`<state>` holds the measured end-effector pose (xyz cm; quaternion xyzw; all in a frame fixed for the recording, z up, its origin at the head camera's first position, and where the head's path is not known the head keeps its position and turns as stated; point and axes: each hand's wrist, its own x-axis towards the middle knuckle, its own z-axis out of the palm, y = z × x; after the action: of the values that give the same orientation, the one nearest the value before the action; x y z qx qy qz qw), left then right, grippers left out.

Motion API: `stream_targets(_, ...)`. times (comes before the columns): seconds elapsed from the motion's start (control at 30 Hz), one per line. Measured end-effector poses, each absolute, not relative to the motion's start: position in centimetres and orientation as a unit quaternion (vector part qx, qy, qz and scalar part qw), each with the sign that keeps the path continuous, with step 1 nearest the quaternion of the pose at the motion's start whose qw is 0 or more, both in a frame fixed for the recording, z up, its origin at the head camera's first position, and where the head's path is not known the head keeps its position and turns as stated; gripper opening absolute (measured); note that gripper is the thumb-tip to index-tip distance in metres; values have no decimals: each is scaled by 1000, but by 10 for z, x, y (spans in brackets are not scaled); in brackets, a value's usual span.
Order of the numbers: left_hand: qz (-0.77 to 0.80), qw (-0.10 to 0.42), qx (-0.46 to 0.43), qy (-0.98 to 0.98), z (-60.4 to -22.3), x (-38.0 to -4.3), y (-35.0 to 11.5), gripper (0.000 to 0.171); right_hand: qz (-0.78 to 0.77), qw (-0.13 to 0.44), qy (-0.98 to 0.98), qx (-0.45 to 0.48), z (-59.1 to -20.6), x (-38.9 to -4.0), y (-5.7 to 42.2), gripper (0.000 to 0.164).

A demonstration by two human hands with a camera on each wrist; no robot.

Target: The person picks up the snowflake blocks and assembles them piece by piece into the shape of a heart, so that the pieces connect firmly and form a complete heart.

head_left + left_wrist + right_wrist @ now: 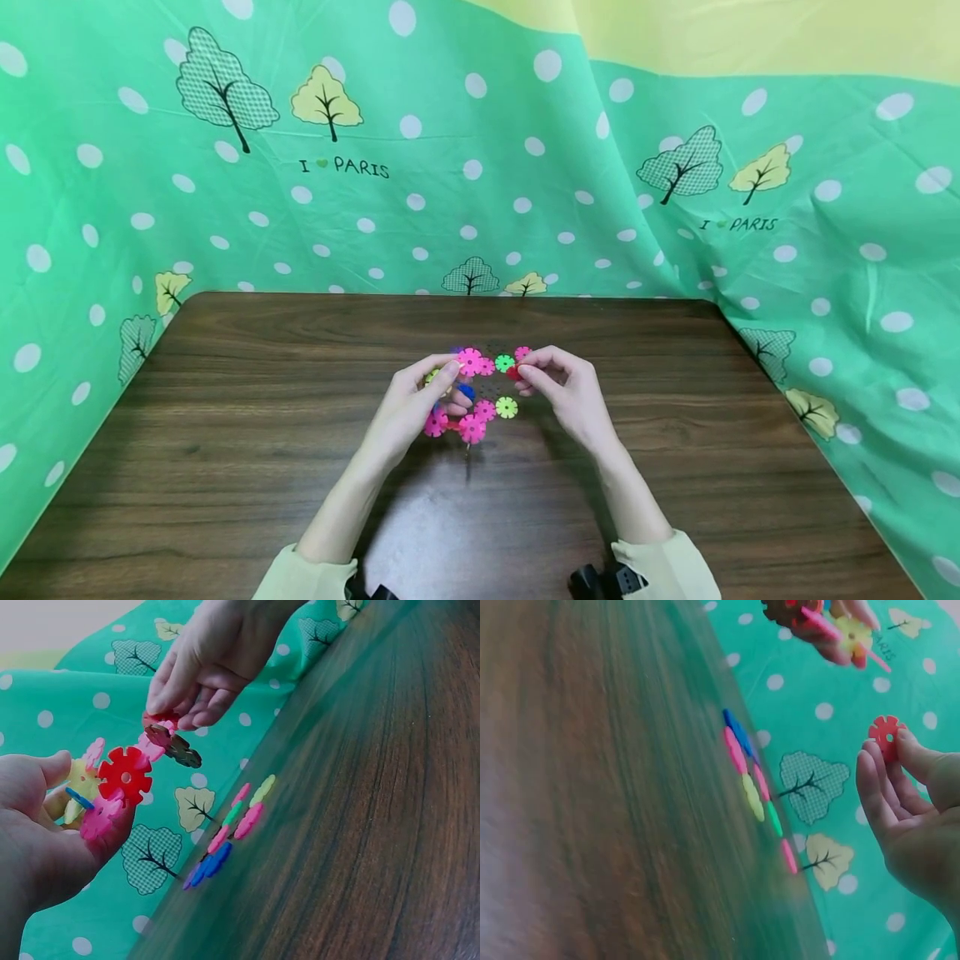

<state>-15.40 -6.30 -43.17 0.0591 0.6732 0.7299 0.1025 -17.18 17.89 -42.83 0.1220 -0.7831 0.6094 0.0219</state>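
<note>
My left hand [405, 408] holds a cluster of notched plastic flower discs slotted together. In the left wrist view the cluster shows a red disc [114, 784], a pink disc [101, 817], a yellow disc [81, 776] and a small blue disc [79, 799] seen edge-on. Between thumb and fingertips, my right hand [573, 392] pinches a single red disc [885, 735], held apart to the right of the cluster. Above the loose pieces, both hands face each other near the table's middle. Part of the cluster is hidden behind the left fingers.
Loose discs lie on the dark wooden table [300, 350] beyond and between the hands: a green disc [505, 363], a yellow-green disc [507, 407], a blue disc [737, 731] and several pink ones. A green dotted curtain [480, 167] hangs behind the table and along its sides.
</note>
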Motion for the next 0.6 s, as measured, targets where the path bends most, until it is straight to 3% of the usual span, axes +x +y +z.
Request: stream_targets(0.6, 654, 111, 115, 739, -433, -154, -59, 38, 601, 68, -782, 151, -424, -156, 175, 12)
